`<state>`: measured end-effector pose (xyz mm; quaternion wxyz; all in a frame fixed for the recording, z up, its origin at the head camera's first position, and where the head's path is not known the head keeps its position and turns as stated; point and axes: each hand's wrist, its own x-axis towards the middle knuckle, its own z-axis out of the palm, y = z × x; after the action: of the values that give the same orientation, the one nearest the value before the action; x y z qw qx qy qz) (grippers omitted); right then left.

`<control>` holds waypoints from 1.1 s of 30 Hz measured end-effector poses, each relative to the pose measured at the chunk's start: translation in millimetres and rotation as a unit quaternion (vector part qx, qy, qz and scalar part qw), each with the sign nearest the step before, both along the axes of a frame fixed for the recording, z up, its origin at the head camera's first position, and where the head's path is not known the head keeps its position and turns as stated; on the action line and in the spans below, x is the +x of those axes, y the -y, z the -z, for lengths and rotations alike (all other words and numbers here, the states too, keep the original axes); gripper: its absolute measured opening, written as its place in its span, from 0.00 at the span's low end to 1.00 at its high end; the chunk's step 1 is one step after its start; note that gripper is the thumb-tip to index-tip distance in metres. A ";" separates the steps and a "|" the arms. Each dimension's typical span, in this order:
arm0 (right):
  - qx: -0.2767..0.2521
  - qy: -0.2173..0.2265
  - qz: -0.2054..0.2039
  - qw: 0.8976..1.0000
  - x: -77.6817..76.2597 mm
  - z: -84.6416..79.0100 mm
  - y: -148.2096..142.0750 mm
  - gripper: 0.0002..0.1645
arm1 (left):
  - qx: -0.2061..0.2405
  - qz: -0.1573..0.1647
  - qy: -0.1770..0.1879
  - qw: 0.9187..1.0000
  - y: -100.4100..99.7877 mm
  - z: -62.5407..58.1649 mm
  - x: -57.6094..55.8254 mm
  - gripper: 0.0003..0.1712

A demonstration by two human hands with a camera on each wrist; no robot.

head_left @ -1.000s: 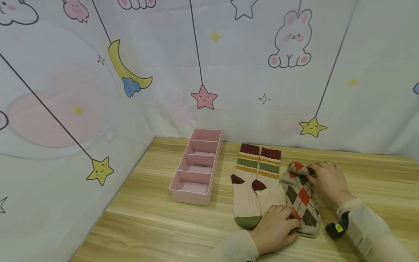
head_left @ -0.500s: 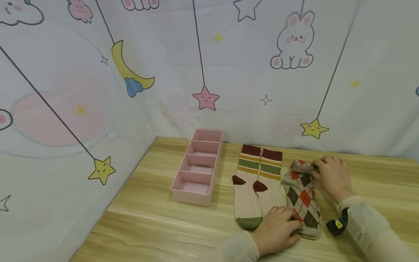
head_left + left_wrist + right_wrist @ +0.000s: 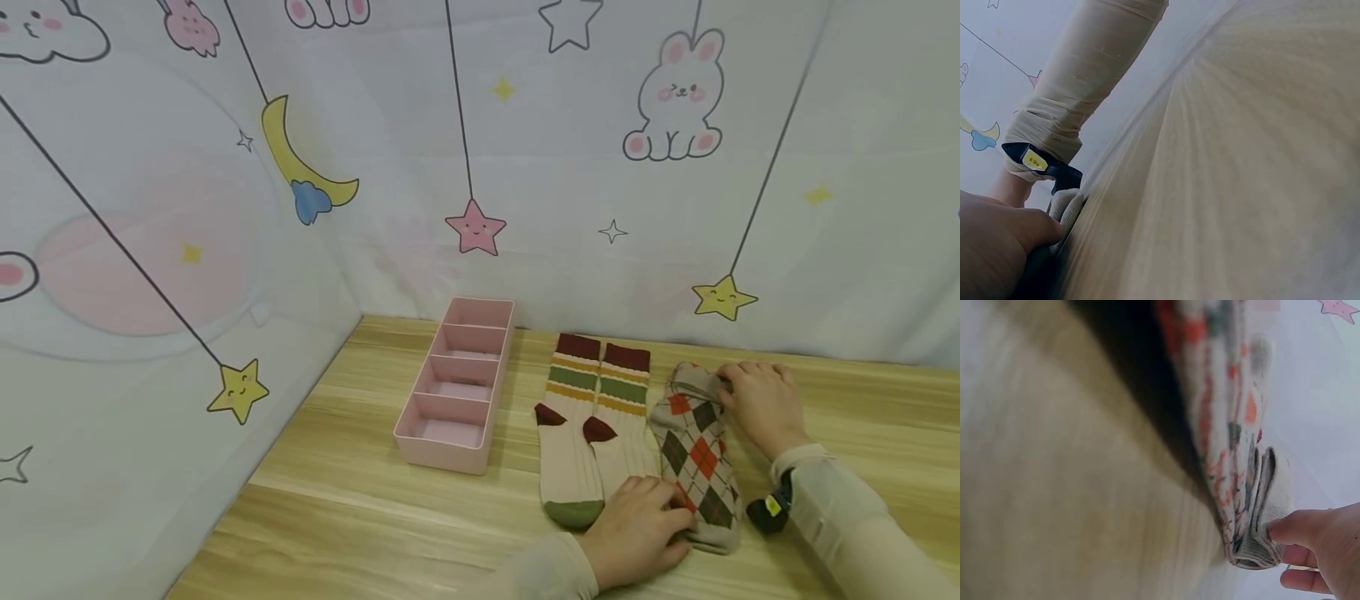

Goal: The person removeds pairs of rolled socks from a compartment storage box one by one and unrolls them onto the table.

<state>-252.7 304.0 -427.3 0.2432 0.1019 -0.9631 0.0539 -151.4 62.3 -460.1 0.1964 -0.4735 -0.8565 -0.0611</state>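
A pair of argyle socks (image 3: pixel 701 467) in beige, red and dark green lies on the table, its top end folded over on itself. My right hand (image 3: pixel 761 404) pinches the folded cuff (image 3: pixel 1260 531), thumb on the near face in the right wrist view, fingers behind. By the toe end, my left hand (image 3: pixel 637 525) rests with loosely bent fingers against the socks' left edge. Its thumb (image 3: pixel 1041 228) touches the beige toe (image 3: pixel 1069 206) in the left wrist view; the other fingers are hidden there. Left of the argyle pair lie two cream socks (image 3: pixel 570 467) with striped cuffs, partly covered by the left hand.
A pink box (image 3: pixel 450 458) with several compartments stands on the wooden table (image 3: pixel 337 517), left of the cream socks. Behind and to the left hangs a white cloth (image 3: pixel 555 167) printed with stars, a moon and a rabbit. A black wrist device (image 3: pixel 768 510) sits on the right sleeve.
The right hand has turned the argyle cuff over and laid it flatter, so plain beige now shows at the fold. The left hand stays by the toe. The head view has shifted slightly.
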 end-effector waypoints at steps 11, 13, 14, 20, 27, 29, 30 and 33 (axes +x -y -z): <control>0.022 0.091 0.008 0.996 -3.2 -1.6 -1.4 0.21 | 0.005 -0.001 -0.012 1.000 0.2 1.7 -0.9 0.08; 0.035 0.112 0.007 0.993 -3.7 -2.0 -1.8 0.25 | 0.005 -0.002 -0.012 1.000 0.1 1.9 -1.0 0.08; 0.040 0.119 0.006 0.992 -3.9 -2.1 -2.0 0.26 | 0.005 -0.002 -0.012 1.000 0.0 2.0 -1.0 0.08; 0.048 0.116 -0.004 0.992 -6.5 -0.4 -1.4 0.25 | 0.001 -0.002 -0.007 1.000 -0.7 1.6 -0.1 0.08; 0.050 0.102 -0.004 0.994 -9.5 0.4 -2.0 0.23 | 0.003 -0.001 -0.003 1.000 -0.1 0.6 0.4 0.07; 0.047 0.097 -0.002 0.994 -9.8 0.7 -2.1 0.22 | 0.005 0.001 -0.002 1.000 0.1 0.4 0.2 0.07; 0.045 0.093 -0.002 0.995 -10.2 0.9 -2.3 0.21 | 0.005 0.001 -0.001 1.000 0.2 0.2 0.1 0.07; 0.037 0.087 0.001 0.996 -11.6 0.8 -2.8 0.19 | 0.007 0.004 0.002 1.000 0.5 -0.2 0.1 0.07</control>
<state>-264.2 306.8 -428.0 0.1550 0.1043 -0.9820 0.0266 -151.3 61.9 -459.9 0.1979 -0.4756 -0.8544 -0.0683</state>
